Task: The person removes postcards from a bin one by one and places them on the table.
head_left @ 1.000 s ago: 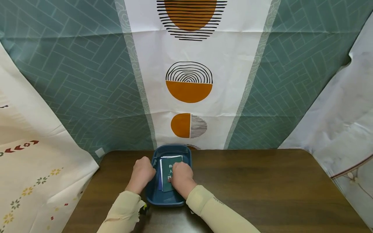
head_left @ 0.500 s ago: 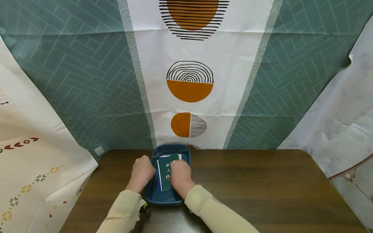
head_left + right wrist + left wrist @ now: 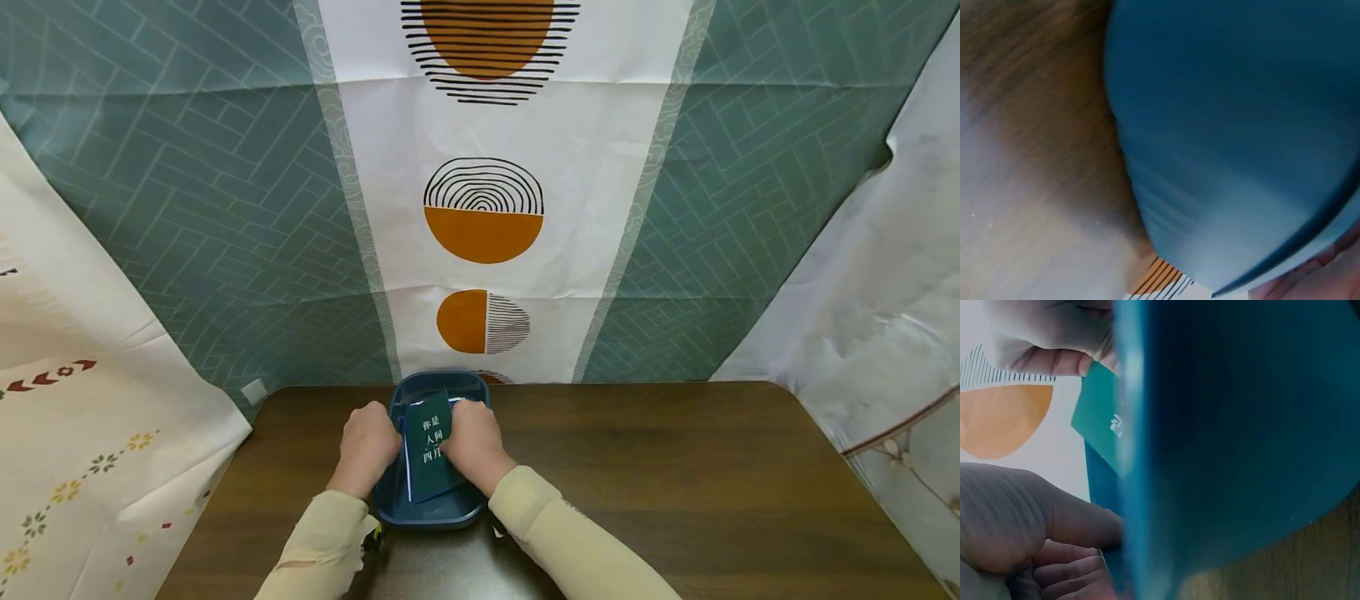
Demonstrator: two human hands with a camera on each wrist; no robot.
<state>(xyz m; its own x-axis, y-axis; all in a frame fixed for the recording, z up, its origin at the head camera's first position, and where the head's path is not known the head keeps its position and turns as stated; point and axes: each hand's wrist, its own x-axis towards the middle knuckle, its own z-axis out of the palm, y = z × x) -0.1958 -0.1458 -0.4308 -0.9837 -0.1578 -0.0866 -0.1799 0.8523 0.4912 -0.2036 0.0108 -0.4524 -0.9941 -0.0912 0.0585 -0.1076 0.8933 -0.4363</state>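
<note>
A dark green book (image 3: 427, 454) with white characters on its cover tilts over a blue plastic tub (image 3: 431, 523). My right hand (image 3: 474, 442) pinches its right side. White-and-blue edges of another item (image 3: 459, 399) show behind it, mostly covered. My left hand (image 3: 367, 450) is curled at the tub's left rim, thumb (image 3: 1079, 519) reaching over the inside. Its fingertips are hidden behind the rim in the left wrist view, so I cannot tell what they hold. In the right wrist view the tub wall fills most of the picture, with part of my right hand (image 3: 1322, 275) beyond its rim.
The tub stands on a brown wooden table (image 3: 637, 475), against its back edge. A patterned green-and-white curtain (image 3: 480, 133) hangs right behind it. White cloths hang at the left (image 3: 90, 433) and right (image 3: 862, 333).
The green book has tilted anticlockwise and risen off the item beneath, its top corner now sticking up. My right hand has shifted slightly up and right. The left hand stays put.
</note>
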